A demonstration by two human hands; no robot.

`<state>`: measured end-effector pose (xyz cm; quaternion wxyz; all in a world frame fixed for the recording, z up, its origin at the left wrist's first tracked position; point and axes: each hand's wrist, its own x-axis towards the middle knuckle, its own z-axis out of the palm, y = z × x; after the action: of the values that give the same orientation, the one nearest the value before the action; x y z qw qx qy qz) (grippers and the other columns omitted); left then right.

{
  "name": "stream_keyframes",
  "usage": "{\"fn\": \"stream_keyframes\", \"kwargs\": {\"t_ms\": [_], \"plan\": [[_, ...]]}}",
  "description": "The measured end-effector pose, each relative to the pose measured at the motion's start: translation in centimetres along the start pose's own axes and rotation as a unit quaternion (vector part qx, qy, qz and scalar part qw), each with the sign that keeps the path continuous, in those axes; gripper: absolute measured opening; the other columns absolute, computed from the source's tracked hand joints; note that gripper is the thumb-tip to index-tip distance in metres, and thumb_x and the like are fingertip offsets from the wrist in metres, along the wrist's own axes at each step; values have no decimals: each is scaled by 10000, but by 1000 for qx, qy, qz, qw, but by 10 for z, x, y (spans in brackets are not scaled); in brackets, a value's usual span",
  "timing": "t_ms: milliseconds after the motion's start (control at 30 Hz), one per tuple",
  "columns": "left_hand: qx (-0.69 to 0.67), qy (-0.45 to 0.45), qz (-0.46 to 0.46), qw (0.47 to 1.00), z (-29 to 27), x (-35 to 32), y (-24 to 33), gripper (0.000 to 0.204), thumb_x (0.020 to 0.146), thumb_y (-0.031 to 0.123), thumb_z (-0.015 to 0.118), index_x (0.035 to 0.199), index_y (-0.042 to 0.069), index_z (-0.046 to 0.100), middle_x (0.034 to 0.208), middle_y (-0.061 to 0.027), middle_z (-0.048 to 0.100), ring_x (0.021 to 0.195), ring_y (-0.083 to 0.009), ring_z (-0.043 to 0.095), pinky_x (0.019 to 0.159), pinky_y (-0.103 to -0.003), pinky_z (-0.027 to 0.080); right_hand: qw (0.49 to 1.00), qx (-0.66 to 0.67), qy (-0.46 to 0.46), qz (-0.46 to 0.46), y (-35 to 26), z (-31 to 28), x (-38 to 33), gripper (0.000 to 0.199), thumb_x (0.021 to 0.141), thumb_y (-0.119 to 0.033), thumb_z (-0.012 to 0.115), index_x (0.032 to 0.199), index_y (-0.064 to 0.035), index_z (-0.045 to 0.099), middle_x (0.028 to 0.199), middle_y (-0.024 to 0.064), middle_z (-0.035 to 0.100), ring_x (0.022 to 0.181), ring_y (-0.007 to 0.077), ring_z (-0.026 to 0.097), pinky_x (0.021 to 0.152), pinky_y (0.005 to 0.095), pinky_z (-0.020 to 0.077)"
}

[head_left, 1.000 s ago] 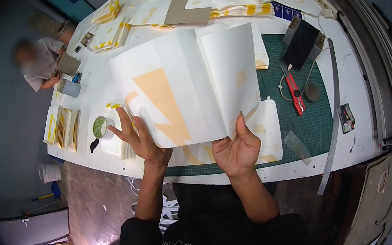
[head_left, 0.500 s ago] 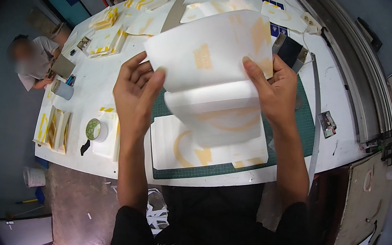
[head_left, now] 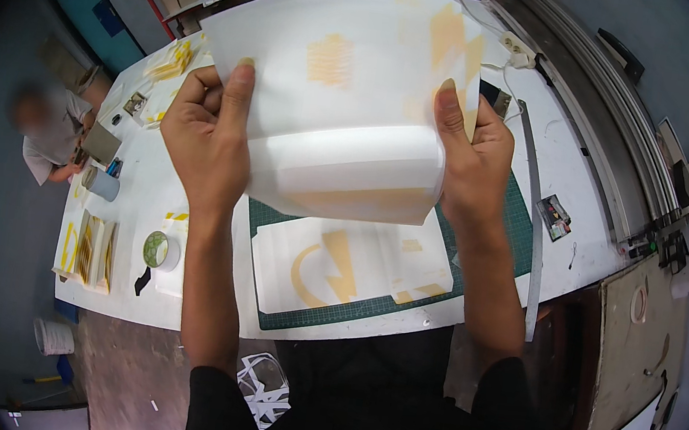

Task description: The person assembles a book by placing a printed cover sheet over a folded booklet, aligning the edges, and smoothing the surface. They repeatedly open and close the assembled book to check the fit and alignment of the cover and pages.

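Both hands are busy here: left hand [head_left: 212, 134] has the left side of a creased white-and-yellow sheet [head_left: 353, 78] pinched, thumb on top, and the right hand [head_left: 478, 161] grips the right side the same way. It's up in the air above the green cutting mat [head_left: 520, 224] on the white bench [head_left: 141, 157], with another printed piece [head_left: 356, 264] lying on the mat's near part.

Dark fisheye rim, bowed table [head_left: 136, 200], brightly lit white sheet [head_left: 349, 104], dimmer floor [head_left: 120, 364], blur over a co-worker's head [head_left: 35, 110]
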<state>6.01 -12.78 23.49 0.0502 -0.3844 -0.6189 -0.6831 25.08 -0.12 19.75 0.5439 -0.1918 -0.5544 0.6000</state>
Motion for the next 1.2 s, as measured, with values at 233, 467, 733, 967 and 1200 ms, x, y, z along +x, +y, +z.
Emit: {"fn": "stream_keyframes", "kwargs": {"t_ms": [233,467,733,967,1200], "plan": [[-17,37,38,998,0,-5,1,255,1072,226,708,999,-18,705,728,19,672,653,-2,500,613,-172,389,1000,14,6,-18,2,-1,-10,351,1071,-357,706,970,-22,712,839,-35,674,756,22,535,691,214,434],[-23,36,73,996,-2,-13,5,291,1088,263,684,1096,-26,717,902,-42,739,778,-46,611,714,-190,465,999,35,-9,-37,7,-6,-12,343,1074,-356,700,980,-26,714,840,-45,664,755,20,526,692,212,424],[-31,40,75,996,-3,-12,7,244,1077,205,699,1007,-28,682,807,-17,730,696,-13,566,636,-171,429,998,44,13,-45,10,2,-12,347,1072,-355,704,976,-21,710,817,-65,635,739,11,492,667,208,396],[-50,-95,-21,994,1,-16,2,336,1043,174,729,1234,-31,543,968,-148,769,835,-130,730,702,-264,576,998,55,1,-2,25,-9,-7,326,1084,-338,688,1002,-24,718,810,-66,627,714,10,472,646,207,379],[10,-156,-110,982,13,-28,-36,548,941,158,834,1307,-46,480,1048,-211,762,897,-208,757,757,-332,608,984,103,-75,127,40,-30,-23,294,1037,-148,726,1247,48,663,1100,80,749,901,108,706,802,234,555]]}}
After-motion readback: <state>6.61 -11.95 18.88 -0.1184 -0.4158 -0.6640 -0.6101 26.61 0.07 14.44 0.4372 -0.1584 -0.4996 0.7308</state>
